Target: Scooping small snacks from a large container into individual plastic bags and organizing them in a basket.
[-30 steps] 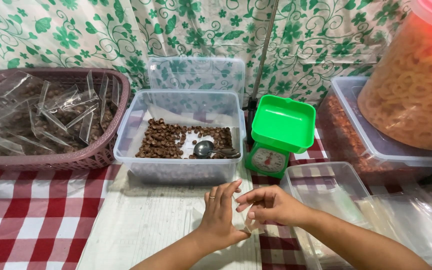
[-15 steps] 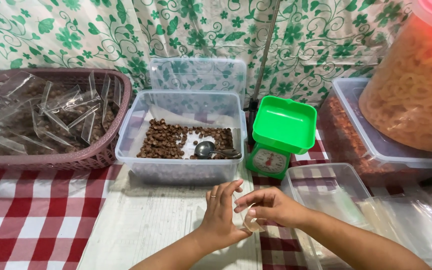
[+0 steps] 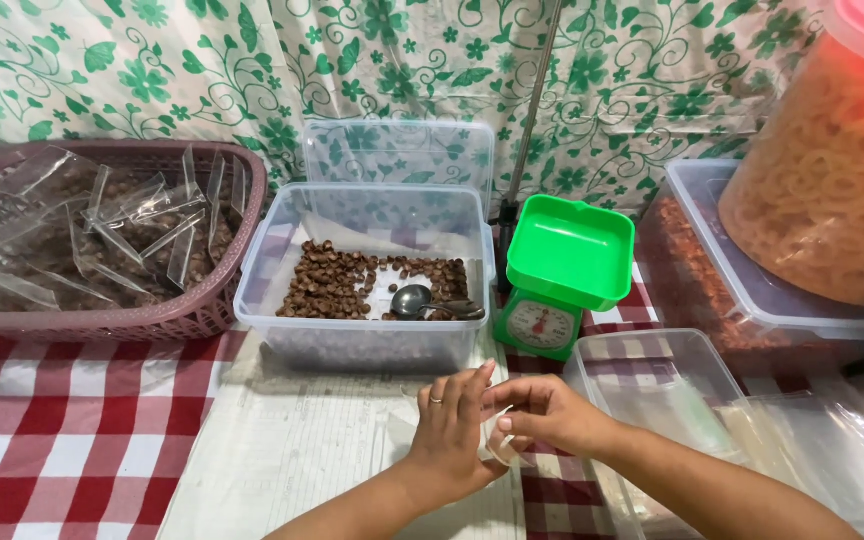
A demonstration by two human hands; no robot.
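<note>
On the checked cloth, left hand (image 3: 452, 425) and right hand (image 3: 544, 412) pinch a thin clear bag (image 3: 502, 447).

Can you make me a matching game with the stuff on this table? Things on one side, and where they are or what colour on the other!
Things:
1. scale
2. spoon
3. basket
4. big jar

Clues:
A. far right, with a pink lid
B. green, beside the clear tub
C. purple, full of clear bags
D. lying in the tub with the brown bits

Pairs: 1-B, 2-D, 3-C, 4-A
</note>
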